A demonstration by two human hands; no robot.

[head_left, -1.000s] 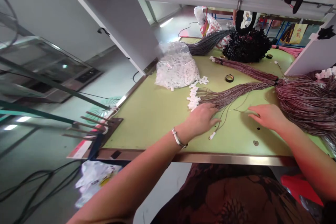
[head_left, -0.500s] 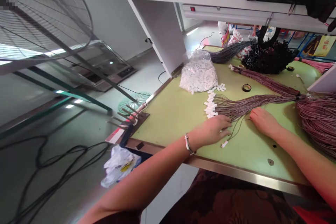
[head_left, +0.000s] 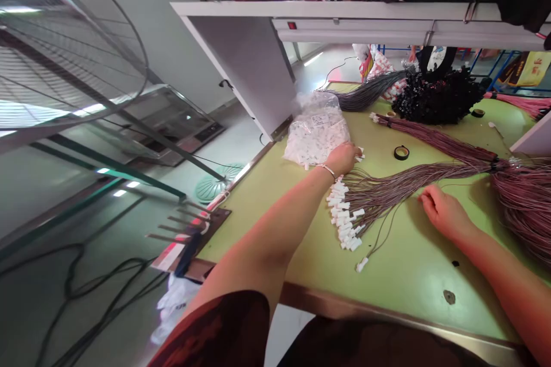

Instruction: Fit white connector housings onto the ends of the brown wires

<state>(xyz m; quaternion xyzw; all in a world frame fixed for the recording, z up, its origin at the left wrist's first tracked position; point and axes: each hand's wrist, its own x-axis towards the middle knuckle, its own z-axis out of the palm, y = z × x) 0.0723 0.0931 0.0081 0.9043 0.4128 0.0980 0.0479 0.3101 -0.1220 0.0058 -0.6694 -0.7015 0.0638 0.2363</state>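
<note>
Position changed: left hand point(head_left: 342, 157) has left the brown wire bundle point(head_left: 394, 183) for loose white plastic connectors point(head_left: 361, 153) beside the clear plastic bag point(head_left: 318, 133); work appears shifted there. Its grip cannot be told. Right hand point(head_left: 445, 215), fingers curled, is beside the bundle, any hold hidden. Count: two hands, one bag; connectors too crowded.

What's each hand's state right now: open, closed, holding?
Left hand: at the white connectors beside the bag; grip cannot be told.
Right hand: curled near the brown wires; whether it pinches one cannot be told.
</note>
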